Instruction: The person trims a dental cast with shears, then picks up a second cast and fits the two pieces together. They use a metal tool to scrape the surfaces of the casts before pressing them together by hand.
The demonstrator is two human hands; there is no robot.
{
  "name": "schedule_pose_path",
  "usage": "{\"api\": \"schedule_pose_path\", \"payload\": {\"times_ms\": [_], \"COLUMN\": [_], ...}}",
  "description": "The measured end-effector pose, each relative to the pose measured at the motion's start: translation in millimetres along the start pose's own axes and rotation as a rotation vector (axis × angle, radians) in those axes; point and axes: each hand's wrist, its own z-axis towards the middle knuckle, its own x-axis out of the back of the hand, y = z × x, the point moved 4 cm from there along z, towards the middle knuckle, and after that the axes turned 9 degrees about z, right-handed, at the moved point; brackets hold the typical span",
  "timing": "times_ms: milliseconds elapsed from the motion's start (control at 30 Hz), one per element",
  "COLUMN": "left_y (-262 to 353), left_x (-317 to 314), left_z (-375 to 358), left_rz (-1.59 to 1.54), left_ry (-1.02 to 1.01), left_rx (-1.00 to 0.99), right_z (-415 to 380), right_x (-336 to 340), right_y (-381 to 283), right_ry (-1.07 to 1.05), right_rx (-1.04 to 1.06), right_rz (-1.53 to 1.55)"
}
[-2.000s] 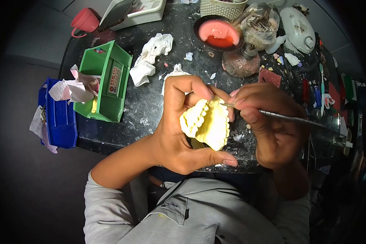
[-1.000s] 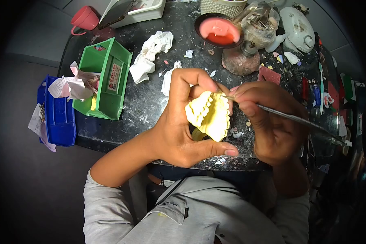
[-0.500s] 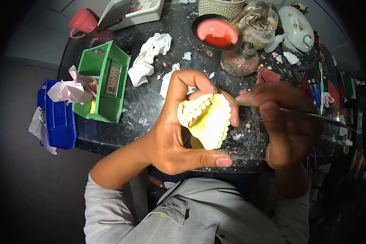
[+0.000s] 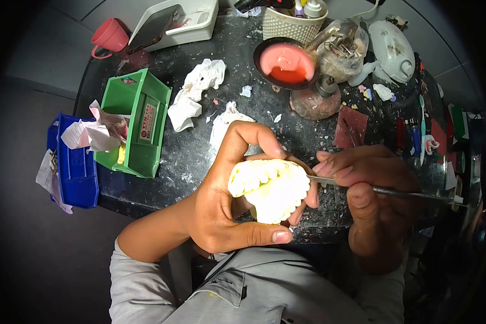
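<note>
A pale yellow dental cast (image 4: 272, 191) with a row of teeth rests in my left hand (image 4: 216, 210), its fingers curled behind the far side and the thumb along the near edge. Strong light washes out much of the cast's surface. My right hand (image 4: 378, 200) pinches a thin metal wax carver (image 4: 386, 191), its blade tip right at the teeth on the cast's right side. The tool's other end points out to the right. Beyond the hands, crumpled white tissue (image 4: 229, 121) lies on the dark worktable (image 4: 146, 195).
A dark bowl of pink and red wax (image 4: 287, 59) sits by a burner (image 4: 316, 100). Green bin (image 4: 151, 146) and blue bin (image 4: 78, 162) stand left, holding paper. A pink wax sheet (image 4: 351, 128), a woven basket (image 4: 294, 27), a white tray (image 4: 191, 27) and a pink mug (image 4: 109, 36) lie farther back.
Both hands, with the cast and carver, sit lower in view; the whole bench has shifted down somewhat too. The cast is tilted differently, and the carver's tip now meets its right-hand teeth.
</note>
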Motion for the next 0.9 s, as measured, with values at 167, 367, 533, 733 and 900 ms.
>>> {"api": "schedule_pose_path", "payload": {"times_ms": [167, 367, 533, 733, 900], "left_y": [-3, 8, 24, 24, 22], "left_x": [1, 19, 69, 68, 69], "left_z": [0, 8, -1, 4, 6], "left_rz": [0.012, 0.158, 0.304, 0.264, 0.179], "left_ry": [0.012, 0.333, 0.672, 0.702, 0.712], "left_rx": [0.005, -0.044, -0.181, -0.145, -0.103], "right_z": [1, 4, 6, -9, -15], "right_x": [3, 8, 0, -17, -24], "right_y": [0, 4, 31, 47, 59], "right_ry": [0.028, 0.005, -0.051, -0.312, -0.523], "right_rx": [-0.01, 0.164, -0.074, -0.267, -0.296], "right_rz": [-0.002, -0.137, -0.098, -0.427, -0.576]}}
